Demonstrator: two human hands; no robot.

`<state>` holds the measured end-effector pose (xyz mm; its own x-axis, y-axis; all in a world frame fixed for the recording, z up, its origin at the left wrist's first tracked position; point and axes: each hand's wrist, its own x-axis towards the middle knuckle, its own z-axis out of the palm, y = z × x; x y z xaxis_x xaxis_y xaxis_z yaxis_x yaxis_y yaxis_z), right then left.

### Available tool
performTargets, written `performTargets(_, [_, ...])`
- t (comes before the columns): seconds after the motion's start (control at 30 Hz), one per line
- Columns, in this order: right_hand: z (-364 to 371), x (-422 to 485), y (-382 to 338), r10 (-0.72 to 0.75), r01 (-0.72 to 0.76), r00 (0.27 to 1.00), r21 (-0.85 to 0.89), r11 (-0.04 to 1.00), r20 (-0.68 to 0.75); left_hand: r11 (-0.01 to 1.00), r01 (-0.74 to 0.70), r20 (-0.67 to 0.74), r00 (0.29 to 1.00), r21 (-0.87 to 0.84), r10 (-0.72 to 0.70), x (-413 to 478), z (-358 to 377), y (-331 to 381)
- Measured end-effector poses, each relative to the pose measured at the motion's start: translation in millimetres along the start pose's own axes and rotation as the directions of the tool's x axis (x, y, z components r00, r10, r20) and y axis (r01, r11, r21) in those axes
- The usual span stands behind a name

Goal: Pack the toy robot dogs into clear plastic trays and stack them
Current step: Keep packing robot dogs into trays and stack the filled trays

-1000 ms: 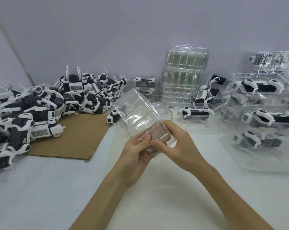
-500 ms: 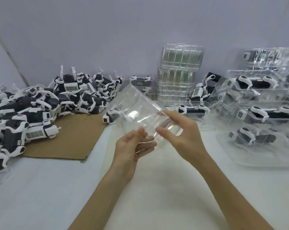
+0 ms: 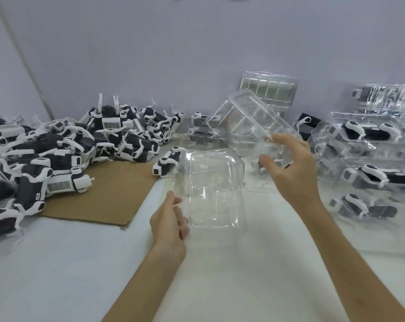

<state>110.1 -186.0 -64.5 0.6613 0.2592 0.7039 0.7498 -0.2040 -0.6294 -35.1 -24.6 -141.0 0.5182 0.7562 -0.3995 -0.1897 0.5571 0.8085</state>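
A heap of black-and-white toy dogs (image 3: 57, 154) at left; two clear, apparently empty trays (image 3: 212, 189) mid-frame; packed trays (image 3: 369, 159) at right.

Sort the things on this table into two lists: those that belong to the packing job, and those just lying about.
Job: left hand, gripping the near tray; right hand, holding the tilted tray; loose toy dogs; empty tray stack; packed trays.
Lying about: cardboard sheet.

Head-worn camera looks forward and down, close over the table (image 3: 220, 287).
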Motion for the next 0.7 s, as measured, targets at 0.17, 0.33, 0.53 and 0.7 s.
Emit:
performTargets(0.17, [26.6,70.8,3.9,0.037,-0.012,0.968,-0.102,0.995,0.249,0.987,0.157,0.124,0.98,0.022,-0.158,1.9,-1.0,-0.4])
performTargets(0.33, [56.4,99.9,30.7,0.145,-0.099,0.814,-0.111,0.989,0.562,0.976,0.21,0.36,0.908,0.053,-0.215,-4.6,2.3,4.5])
performTargets(0.53, [68.9,87.1,57.1,0.091,0.066,0.78,-0.226,0.972,0.619,0.993,0.114,0.504,0.857,0.021,-0.109,-10.6,6.4,2.7])
performTargets(0.7, [36.1,59.4,36.6,0.258,-0.383,0.887,0.295,0.875,0.384,0.985,0.114,0.536,0.844,-0.128,-0.028,-10.1,5.9,7.8])
